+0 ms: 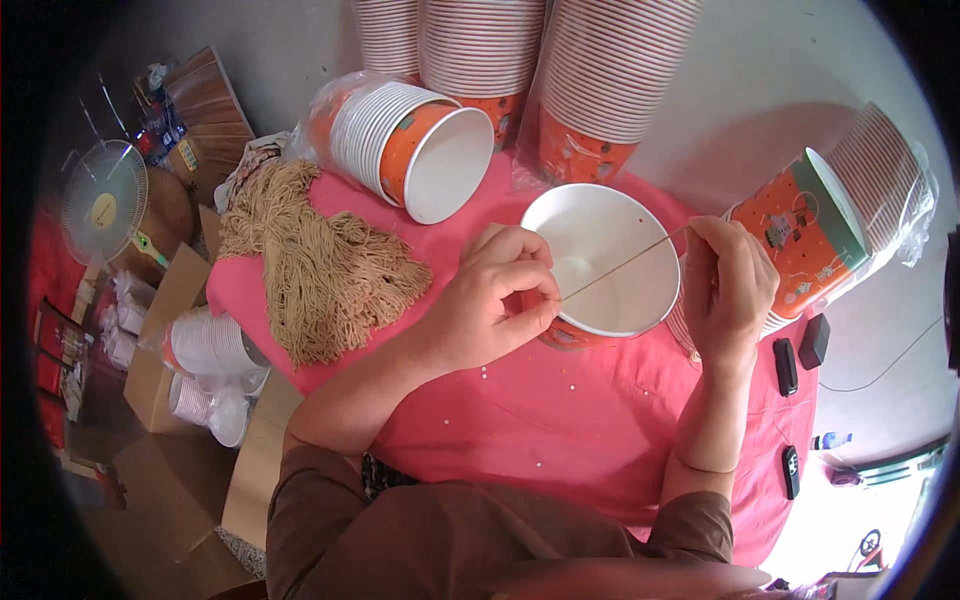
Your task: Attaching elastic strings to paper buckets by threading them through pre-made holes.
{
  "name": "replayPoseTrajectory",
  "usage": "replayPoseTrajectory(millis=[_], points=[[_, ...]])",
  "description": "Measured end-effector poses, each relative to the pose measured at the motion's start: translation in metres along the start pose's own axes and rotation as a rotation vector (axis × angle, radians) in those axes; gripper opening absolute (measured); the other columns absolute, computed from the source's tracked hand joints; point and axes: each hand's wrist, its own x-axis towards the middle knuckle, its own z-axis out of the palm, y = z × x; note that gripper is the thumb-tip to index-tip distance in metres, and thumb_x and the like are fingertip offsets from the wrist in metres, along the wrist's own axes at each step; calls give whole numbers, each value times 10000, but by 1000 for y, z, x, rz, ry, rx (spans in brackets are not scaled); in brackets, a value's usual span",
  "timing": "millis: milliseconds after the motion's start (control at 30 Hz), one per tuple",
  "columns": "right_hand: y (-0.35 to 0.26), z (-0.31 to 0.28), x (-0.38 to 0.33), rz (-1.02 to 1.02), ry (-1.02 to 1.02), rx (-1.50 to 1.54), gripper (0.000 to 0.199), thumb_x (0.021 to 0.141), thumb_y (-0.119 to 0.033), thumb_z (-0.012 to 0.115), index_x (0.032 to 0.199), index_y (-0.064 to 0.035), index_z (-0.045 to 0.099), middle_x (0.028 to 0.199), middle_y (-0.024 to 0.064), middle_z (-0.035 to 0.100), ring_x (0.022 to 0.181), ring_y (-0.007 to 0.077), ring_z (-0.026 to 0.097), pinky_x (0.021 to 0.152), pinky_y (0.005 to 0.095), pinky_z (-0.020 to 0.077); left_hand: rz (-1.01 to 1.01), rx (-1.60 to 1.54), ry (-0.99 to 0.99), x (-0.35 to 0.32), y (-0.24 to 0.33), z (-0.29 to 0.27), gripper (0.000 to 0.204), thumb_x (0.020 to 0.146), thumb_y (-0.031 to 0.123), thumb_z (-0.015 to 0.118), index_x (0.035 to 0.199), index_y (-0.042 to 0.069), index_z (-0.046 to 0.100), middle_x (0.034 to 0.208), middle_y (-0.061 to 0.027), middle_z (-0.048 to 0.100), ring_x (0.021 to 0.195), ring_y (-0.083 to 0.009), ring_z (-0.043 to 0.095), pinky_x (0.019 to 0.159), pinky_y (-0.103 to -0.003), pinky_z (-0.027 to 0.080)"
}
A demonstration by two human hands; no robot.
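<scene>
A thin tan cord [628, 263] is stretched on a slant between my two hands, over the mouth of a large paper bucket. My left hand [500, 292] pinches its lower end between thumb and finger, by the bucket's near left rim. The upper end is in the closed fingers of my right hand [732, 285], just right of the bucket. White inside and orange outside, the bucket [562, 228] stands upright on the pink cloth. A small dark speck shows on its inner wall. Left of my hands lies a thick heap of similar tan cords [335, 275].
Tall stacks of paper buckets [610, 70] stand along the wall. A bagged stack [438, 165] lies on its side; another stack [800, 235] leans at right. Small black devices [786, 367] lie at the right edge of the pink cloth [520, 430]. Cardboard boxes [165, 330] sit at left.
</scene>
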Motion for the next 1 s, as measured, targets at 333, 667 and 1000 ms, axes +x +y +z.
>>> replayPoseTrajectory(millis=[333, 667, 1000], points=[[0, 4, -1, 73, -14, 41, 196, 787, 58, 710, 916, -33, 594, 672, 87, 546, 530, 265, 526, 491, 358, 411, 110, -22, 89, 4, 0, -17, 136, 806, -5, 659, 934, 28, 624, 871, -82, 639, 758, -209, 635, 654, -312, 498], [-17, -6, -5, 700, -33, 860, 155, 900, 65, 622, 1044, 15, 650, 831, 19, 655, 701, 78, 587, 625, 213, 463, -35, 34, -117, -8, 12, 12, 258, 913, 226, 676, 1079, 40, 610, 828, -125, 671, 711, -301, 687, 580, -407, 528], [-6, -12, -9, 758, -398, 1700, 182, 897, 97, 601, 1074, 77, 635, 868, 136, 689, 699, 157, 689, 616, 256, 576, -56, 7, 378, 8, -39, -38, 202, 1002, 154, 572, 1044, -29, 646, 975, -73, 657, 802, -122, 604, 716, -247, 486]])
